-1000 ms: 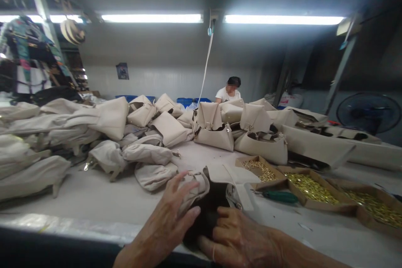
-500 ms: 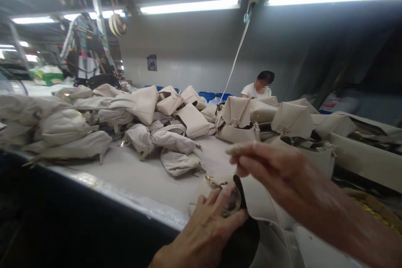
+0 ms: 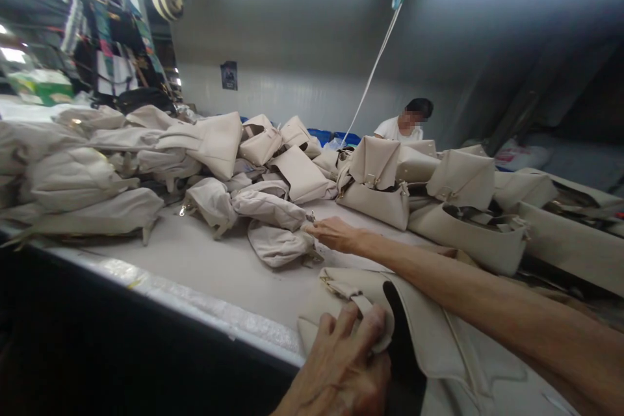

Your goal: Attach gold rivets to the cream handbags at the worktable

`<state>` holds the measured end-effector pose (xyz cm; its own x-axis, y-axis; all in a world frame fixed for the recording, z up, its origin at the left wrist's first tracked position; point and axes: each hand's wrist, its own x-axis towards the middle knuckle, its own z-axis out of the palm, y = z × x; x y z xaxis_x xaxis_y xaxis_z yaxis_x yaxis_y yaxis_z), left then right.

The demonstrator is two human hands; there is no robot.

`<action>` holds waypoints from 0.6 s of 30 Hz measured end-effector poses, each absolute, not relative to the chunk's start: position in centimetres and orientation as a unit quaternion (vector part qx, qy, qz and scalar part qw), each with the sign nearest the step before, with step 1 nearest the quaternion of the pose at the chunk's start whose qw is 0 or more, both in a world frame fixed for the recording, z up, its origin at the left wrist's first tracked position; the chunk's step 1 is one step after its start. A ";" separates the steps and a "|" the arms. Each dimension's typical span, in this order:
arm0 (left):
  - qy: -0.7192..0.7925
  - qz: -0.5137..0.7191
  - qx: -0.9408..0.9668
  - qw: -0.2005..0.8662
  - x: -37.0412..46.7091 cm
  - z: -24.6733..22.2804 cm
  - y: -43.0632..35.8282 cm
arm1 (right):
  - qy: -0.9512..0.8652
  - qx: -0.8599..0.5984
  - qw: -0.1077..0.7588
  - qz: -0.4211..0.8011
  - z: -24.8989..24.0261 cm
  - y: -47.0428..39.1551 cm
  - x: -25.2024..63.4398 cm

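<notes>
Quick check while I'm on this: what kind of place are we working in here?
Most likely a handbag workshop or small factory. Dozens of identical beige bags are heaped on a long worktable, another person works at the far end, and the left hand holds a half-finished bag.

Bare arms, no gloves

Left hand (image 3: 341, 370) and right hand (image 3: 334, 234) — both uncovered; right forearm (image 3: 487, 312) shows no sleeve — veins and knuckles stand out.

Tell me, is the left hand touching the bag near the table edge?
Touching. The head view shows the left hand lying on the bag, its fingers pressed over the folded strap end with no gap.
</notes>
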<state>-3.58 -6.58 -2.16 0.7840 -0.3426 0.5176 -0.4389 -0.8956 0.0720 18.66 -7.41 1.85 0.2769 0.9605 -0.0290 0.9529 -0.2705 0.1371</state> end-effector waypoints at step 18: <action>-0.178 0.277 0.934 0.137 -3.4 -1.5 -6.7 | 0.379 0.879 -0.256 -0.135 -0.5 -2.9 17.7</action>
<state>-3.39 -6.69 -1.50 0.7828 -0.2563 0.5670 -0.4088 -0.8988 0.1581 17.67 -2.90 -0.53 0.6759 0.7358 -0.0426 0.5973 -0.5808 -0.5531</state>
